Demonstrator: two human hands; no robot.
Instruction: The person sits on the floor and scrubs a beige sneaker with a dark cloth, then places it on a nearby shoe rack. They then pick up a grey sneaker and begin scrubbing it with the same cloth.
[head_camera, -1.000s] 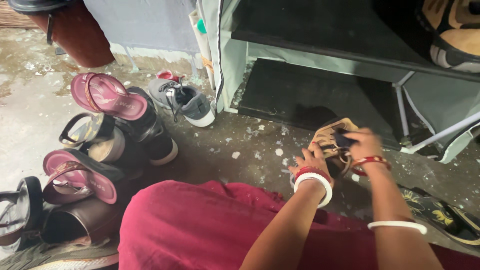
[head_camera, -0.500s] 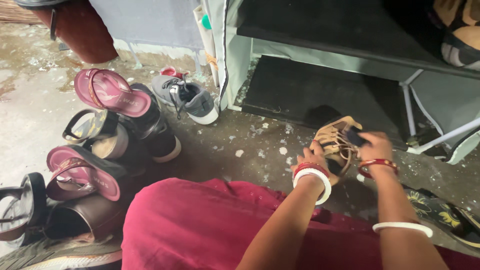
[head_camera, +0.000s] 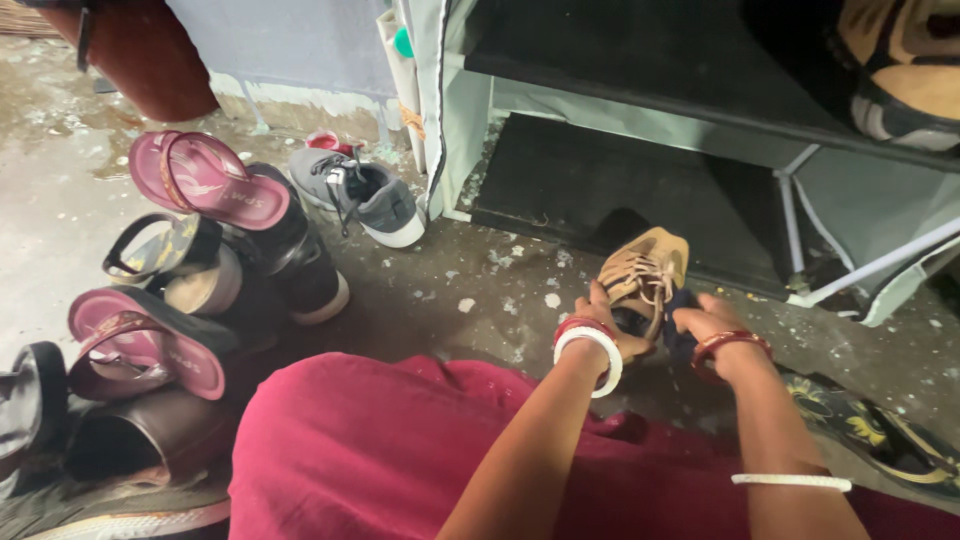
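A small tan lace-up shoe (head_camera: 645, 272) is held just above the speckled floor, in front of the low shelf unit. My left hand (head_camera: 603, 325) grips it from the left side near the heel. My right hand (head_camera: 708, 322) presses a dark cloth (head_camera: 682, 322) against the shoe's right side. Both wrists wear red and white bangles. A red garment (head_camera: 380, 450) over my lap fills the foreground.
A pile of footwear lies at the left: two maroon slippers (head_camera: 205, 180), black shoes, a brown slipper (head_camera: 150, 430). A grey sneaker (head_camera: 365, 198) sits by the fabric shoe rack (head_camera: 640, 80). A black floral slipper (head_camera: 880, 430) lies at the right.
My right hand with the dark cloth has slid from the shoe's top down to its lower right side. The shoe has shifted slightly left and tilted more upright.
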